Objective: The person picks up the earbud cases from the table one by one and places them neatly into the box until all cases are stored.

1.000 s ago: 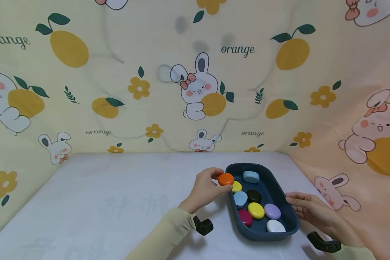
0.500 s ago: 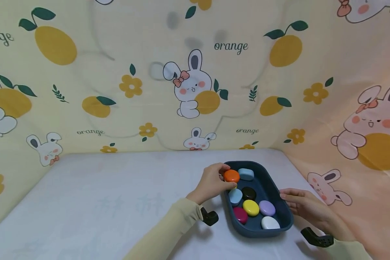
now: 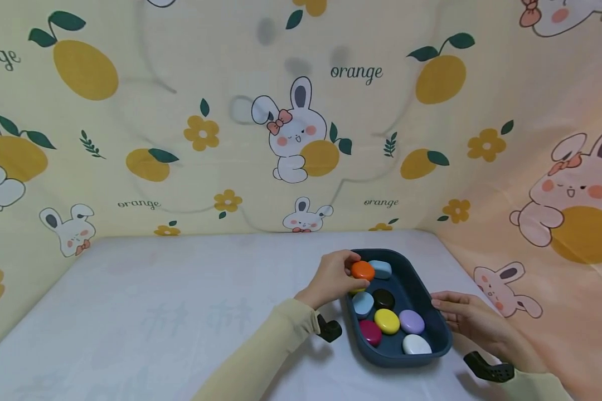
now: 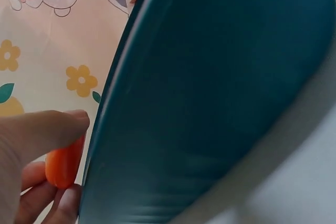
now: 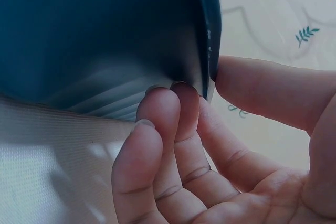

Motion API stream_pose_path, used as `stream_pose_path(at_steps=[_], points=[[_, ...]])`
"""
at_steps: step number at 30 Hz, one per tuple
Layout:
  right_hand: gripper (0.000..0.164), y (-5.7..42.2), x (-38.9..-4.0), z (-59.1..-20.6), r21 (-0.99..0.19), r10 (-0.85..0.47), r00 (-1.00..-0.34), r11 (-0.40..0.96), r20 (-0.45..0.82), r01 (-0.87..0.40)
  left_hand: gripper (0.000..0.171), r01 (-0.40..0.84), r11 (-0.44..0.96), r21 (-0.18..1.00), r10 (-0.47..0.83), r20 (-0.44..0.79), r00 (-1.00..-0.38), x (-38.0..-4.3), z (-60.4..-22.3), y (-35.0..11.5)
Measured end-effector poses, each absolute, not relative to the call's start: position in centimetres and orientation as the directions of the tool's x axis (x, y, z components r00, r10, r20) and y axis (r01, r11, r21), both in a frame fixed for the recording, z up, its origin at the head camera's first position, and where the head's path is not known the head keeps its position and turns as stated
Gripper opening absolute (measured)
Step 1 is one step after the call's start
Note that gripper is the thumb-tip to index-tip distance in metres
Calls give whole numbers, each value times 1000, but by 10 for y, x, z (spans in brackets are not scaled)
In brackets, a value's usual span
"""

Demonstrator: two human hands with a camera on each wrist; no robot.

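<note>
Between thumb and fingers, my left hand (image 3: 329,277) pinches a glossy orange pebble-shaped block (image 3: 363,270) over the far left corner of a dark blue tray (image 3: 406,360). The left wrist view shows the orange block (image 4: 64,166) edge-on, right by the tray's rim. On the opposite side, my right hand (image 3: 474,326) grips the tray's right rim, thumb at the edge and fingers against the outer wall. A light blue block (image 3: 383,269) lies beside the orange one. A yellow block (image 3: 357,291) is mostly hidden under my left thumb.
Inside the tray also lie a pale blue block (image 3: 363,304), a black one, a second yellow block (image 3: 387,321), a crimson block (image 3: 370,332), a purple block (image 3: 412,321) and a white block (image 3: 417,344). A white cloth (image 3: 180,317) covers the table; a printed curtain rises behind.
My left hand has carried the orange block rightward, from outside the tray's left rim to over its far left corner. My right hand keeps its grip on the rim. The head view shifted slightly.
</note>
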State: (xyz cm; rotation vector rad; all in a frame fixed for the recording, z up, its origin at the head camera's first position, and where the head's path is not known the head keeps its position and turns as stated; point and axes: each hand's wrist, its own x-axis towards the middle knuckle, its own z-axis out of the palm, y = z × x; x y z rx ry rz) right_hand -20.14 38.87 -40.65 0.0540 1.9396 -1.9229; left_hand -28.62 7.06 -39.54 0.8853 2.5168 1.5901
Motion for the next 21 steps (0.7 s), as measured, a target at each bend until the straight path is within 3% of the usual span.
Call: stream_pose_path(at_steps=[21], points=[[18, 388, -203, -408, -949, -242, -918, 60, -314, 309, 41, 440, 356, 824, 492, 235, -838, -290, -392, 70]])
